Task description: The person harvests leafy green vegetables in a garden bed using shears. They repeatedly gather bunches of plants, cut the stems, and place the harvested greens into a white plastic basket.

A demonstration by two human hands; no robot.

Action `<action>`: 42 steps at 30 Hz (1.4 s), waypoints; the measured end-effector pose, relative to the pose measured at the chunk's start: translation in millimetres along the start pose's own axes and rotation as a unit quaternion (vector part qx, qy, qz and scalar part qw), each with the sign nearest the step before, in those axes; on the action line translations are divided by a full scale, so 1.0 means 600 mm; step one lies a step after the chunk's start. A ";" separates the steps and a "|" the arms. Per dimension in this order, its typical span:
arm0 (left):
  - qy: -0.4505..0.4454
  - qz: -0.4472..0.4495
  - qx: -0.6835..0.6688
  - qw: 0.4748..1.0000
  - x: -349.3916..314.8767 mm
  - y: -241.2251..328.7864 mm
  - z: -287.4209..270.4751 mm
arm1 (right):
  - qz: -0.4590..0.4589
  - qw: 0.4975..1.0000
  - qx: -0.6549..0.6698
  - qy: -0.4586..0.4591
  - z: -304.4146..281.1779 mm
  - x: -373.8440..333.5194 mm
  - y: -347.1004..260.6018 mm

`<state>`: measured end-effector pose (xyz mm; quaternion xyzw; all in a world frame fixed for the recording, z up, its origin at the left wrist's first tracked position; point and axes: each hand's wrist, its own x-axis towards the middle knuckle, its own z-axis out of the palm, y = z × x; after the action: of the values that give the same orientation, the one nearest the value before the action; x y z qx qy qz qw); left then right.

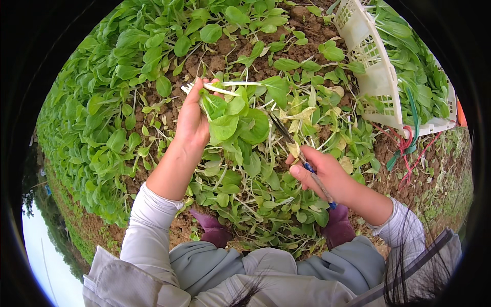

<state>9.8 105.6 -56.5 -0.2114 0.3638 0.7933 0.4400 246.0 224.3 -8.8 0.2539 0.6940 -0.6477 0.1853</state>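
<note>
My left hand [194,115] is closed round the pale stems of a bunch of leafy greens [227,120], whose leaves hang to the right. In my right hand [325,171] is a slim knife [280,126] with a dark, narrow blade and a handle banded in blue. Its blade points up and left, close beside the bunch's leaves. A yellowed leaf [293,149] lies against my right fingertips. Below both hands, cut stems and loose leaves [245,184] cover the soil.
Dense standing greens [102,102] fill the left side. A white plastic crate [391,87] of greens stands tilted at the upper right, with green and red cords [406,143] at its corner. My dark red boots [210,228] flank the leaf litter.
</note>
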 end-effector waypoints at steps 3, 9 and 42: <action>0.010 -0.006 0.012 1.000 -0.003 -0.001 -0.001 | -0.002 0.997 -0.076 0.002 -0.001 0.001 -0.017; 0.017 0.012 0.025 0.999 0.003 -0.006 -0.005 | -0.138 0.946 -0.255 0.145 -0.001 0.003 -0.033; -0.040 0.392 0.222 0.892 -0.041 -0.008 0.041 | 0.137 0.976 0.169 -0.009 0.015 0.024 -0.010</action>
<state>26.6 112.8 -26.2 0.0834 0.5659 0.8077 0.1430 230.6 216.6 -13.3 0.3680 0.5313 -0.7266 0.2329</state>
